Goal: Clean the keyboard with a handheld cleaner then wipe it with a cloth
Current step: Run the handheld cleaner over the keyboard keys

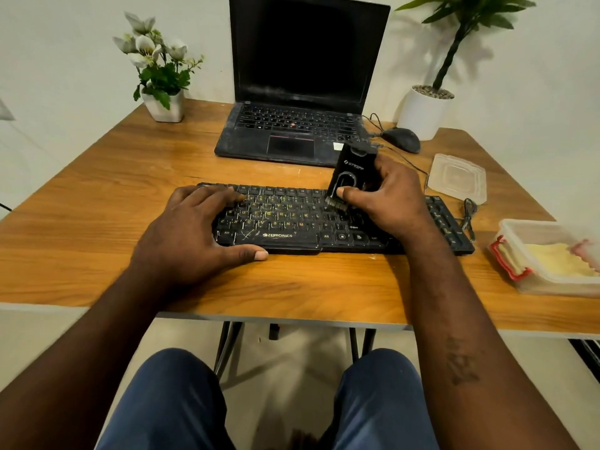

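Left hand (194, 228): flat, fingers straight, pressing down on the left end of the keyboard (279, 237); thumb on the surface (97, 206) just in front of its near edge. Holds nothing.
Keyboard: black, lying straight in front of me, long axis running left to right, parallel to the near edge of the surface. Yellowish grime shows on the middle keys.
Handheld cleaner (352, 172): black, standing nearly upright with its top leaning away from me, brush end down and touching the keys right of centre.
Right hand (386, 196): wrapped round the cleaner's lower body, thumb on its front face.
Key relation: the brush sits between my hands, and the dirty keys lie to its left, along the long axis. I judge the next stroke runs leftward toward the left hand, which covers the left keys and would have to shift to let the brush through.
Lid (457, 177): clear, beyond the keyboard's right end.
Box (513, 254): clear, at the far right, open.
Cloth (555, 259): yellow, inside the box, untouched; nearer the right hand.
Stage: brushing; wiping not yet begun.
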Demonstrator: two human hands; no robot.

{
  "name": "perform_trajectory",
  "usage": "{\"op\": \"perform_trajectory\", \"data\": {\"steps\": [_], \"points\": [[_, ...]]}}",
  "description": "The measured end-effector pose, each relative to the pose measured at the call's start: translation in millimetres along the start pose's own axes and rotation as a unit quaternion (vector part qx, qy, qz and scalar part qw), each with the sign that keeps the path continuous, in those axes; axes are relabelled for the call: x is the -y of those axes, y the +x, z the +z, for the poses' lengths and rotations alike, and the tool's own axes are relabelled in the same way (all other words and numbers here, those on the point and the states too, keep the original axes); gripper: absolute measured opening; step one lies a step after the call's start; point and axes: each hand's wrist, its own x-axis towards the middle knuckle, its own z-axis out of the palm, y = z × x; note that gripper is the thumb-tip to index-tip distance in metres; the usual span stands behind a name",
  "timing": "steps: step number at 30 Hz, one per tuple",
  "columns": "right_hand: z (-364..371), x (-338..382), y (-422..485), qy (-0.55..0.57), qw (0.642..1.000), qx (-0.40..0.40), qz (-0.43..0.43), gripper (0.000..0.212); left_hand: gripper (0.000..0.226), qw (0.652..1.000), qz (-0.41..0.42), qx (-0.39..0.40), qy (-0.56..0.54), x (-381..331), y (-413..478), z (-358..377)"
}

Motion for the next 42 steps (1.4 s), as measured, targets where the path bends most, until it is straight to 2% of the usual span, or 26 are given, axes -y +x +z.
{"op": "perform_trajectory", "data": {"steps": [3, 5, 7, 9, 14, 16, 20, 25, 27, 29, 32, 33, 38, 42], "points": [[-3.8, 0.7, -7.0, 0.048, 0.996, 0.076, -0.016, 0.061, 0.113, 1.000, -0.002, 0.000, -0.005, -0.3, -0.6, -0.7], [-7.4, -1.3, -5.7, 0.035, 0.999, 0.028, -0.025, 0.059, 0.112, 1.000, -0.002, -0.001, -0.007, 0.3, -0.6, -0.7], [-10.9, -4.4, -1.4, 0.004, 0.998, -0.059, 0.002, 0.060, 0.112, 1.000, 0.003, -0.003, -0.006, 0.7, -0.2, -0.3], [-10.9, -5.8, 0.7, -0.030, 0.994, -0.100, 0.024, 0.061, 0.112, 1.000, 0.007, -0.005, -0.006, 1.0, 0.2, 0.0], [-8.4, -4.7, -5.9, -0.008, 1.000, 0.006, 0.017, 0.063, 0.115, 1.000, 0.008, -0.003, -0.005, 1.8, 1.3, -0.3], [-12.3, -5.6, -6.1, -0.003, 1.000, -0.008, 0.012, 0.063, 0.115, 1.000, 0.009, -0.003, -0.007, 1.5, 1.0, -0.2], [-17.0, -9.2, -3.5, -0.051, 0.994, -0.087, 0.033, 0.062, 0.116, 1.000, 0.011, -0.003, -0.006, 2.0, 0.6, 0.2], [-17.3, -4.3, -17.8, -0.030, 0.999, -0.005, 0.007, 0.061, 0.114, 1.000, 0.011, -0.009, -0.008, 1.4, -0.6, -0.7], [-21.2, -7.7, -28.0, 0.024, 0.999, 0.018, 0.012, 0.058, 0.114, 1.000, 0.010, -0.007, -0.005, 1.0, 0.0, -0.6], [-23.1, -11.1, -36.2, 0.035, 0.999, -0.014, 0.025, 0.057, 0.114, 1.000, 0.008, -0.007, -0.007, 1.0, 0.9, -0.5], [-22.0, -9.6, -38.0, -0.050, 0.992, -0.111, 0.042, 0.059, 0.114, 1.000, 0.009, -0.005, -0.007, 1.9, 2.3, -0.5], [-21.2, -7.6, -38.6, -0.056, 0.991, -0.112, 0.044, 0.060, 0.115, 1.000, 0.010, -0.002, -0.005, 1.7, 2.3, -0.5], [-26.2, 5.2, -49.6, 0.005, 1.000, 0.001, 0.025, 0.061, 0.116, 1.000, 0.008, -0.005, -0.008, 1.1, 1.4, -1.4], [-21.8, 7.2, -52.9, -0.029, 0.997, -0.070, 0.035, 0.060, 0.116, 1.000, 0.010, -0.004, -0.005, 0.1, 1.4, -1.4]]}}
